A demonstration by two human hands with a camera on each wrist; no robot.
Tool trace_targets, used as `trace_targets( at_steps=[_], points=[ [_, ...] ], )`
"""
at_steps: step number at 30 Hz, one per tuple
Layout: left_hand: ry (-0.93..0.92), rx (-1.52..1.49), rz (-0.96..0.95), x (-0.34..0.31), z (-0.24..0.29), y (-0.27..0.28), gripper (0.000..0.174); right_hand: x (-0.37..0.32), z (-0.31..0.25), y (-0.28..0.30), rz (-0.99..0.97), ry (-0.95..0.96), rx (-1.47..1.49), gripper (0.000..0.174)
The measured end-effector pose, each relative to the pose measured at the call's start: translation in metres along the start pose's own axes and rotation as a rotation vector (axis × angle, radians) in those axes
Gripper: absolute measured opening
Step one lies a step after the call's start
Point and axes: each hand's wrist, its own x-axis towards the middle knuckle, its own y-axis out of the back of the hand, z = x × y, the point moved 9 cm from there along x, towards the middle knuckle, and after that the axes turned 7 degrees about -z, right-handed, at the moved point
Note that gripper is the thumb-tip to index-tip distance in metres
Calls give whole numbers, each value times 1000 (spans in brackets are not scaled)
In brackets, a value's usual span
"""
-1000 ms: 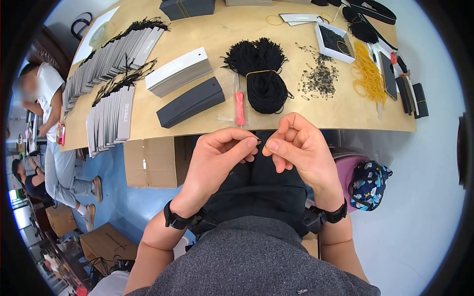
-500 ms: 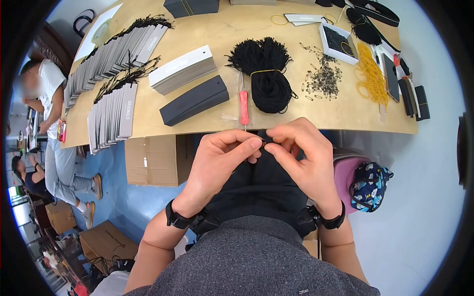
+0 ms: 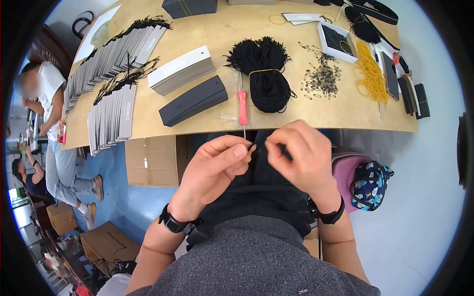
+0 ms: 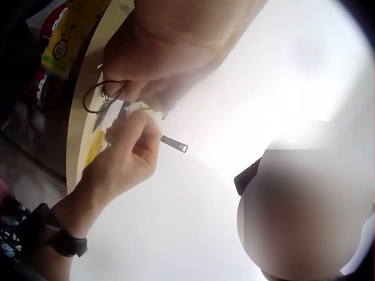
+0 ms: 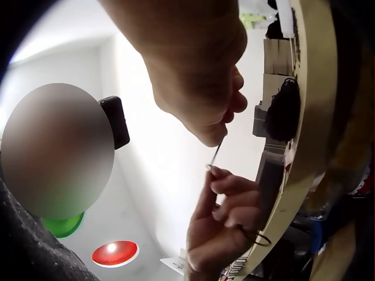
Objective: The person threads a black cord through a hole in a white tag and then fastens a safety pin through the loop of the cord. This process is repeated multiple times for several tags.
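Observation:
In front of the lap, my left hand (image 3: 217, 160) pinches a black cord between thumb and forefinger. The right hand (image 3: 301, 155) is beside it, fingers curled, pinching the cord as well. In the right wrist view a short stretch of the black cord (image 5: 217, 153) runs taut between the two hands' fingertips. A loop of the cord (image 4: 85, 99) hangs out past my left hand in the left wrist view. Just beyond the hands on the table lie a red-handled tool (image 3: 242, 108) with a thin metal shaft and a banded bundle of black cords (image 3: 269, 91).
On the table (image 3: 237, 24) are strung grey tags (image 3: 112, 116), white tag stacks (image 3: 180, 71), dark tag stacks (image 3: 192, 101), scattered safety pins (image 3: 322, 79), a white box (image 3: 323, 42) and yellow rubber bands (image 3: 369, 74). A cardboard box (image 3: 150, 163) stands below; another person (image 3: 52, 79) is at left.
The hands first came together at the fingertips, then drew slightly apart. My left hand has shifted a little left, and the right fingers have curled in more.

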Motion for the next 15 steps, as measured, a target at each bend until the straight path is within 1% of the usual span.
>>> trace_targets(
  at_steps=[1, 2, 4, 5, 6, 7, 8, 9, 10, 12, 13, 14, 15],
  points=[
    [-21, -90, 39, 0, -1, 1, 19, -1, -6, -7, -28, 30, 11, 21],
    [-23, -91, 42, 1, -2, 1, 19, -3, -12, -12, -56, 60, 22, 21],
    [-142, 233, 60, 5, 11, 1, 19, -7, -14, -13, -65, 26, 67, 18],
    [-140, 232, 58, 6, 12, 0, 19, -8, -7, -14, -101, -81, 165, 16],
    [-250, 604, 82, 3, 27, -7, 19, -10, 1, -16, -135, -189, 262, 14],
    [-360, 976, 104, 0, 38, -18, 19, -9, 0, -13, -133, -192, 260, 14],
    [-359, 976, 103, 0, 37, -18, 19, -10, 4, -12, -156, -267, 306, 13],
    [-450, 1144, 90, -3, 40, -27, 20, -11, 8, -13, -180, -341, 353, 12],
    [-544, 1311, 76, -6, 42, -37, 20, -10, 7, -11, -178, -341, 353, 12],
    [-569, 1310, 88, -8, 45, -41, 18, -14, 14, -17, -242, -453, 448, 10],
    [-483, 1276, 111, -6, 45, -39, 16, -15, 15, -17, -244, -452, 449, 10],
    [-397, 1241, 134, -5, 44, -34, 14, -17, 18, -20, -256, -479, 534, 11],
    [-398, 1241, 137, -4, 44, -31, 14, -19, 21, -24, -268, -506, 619, 11]
  ],
)
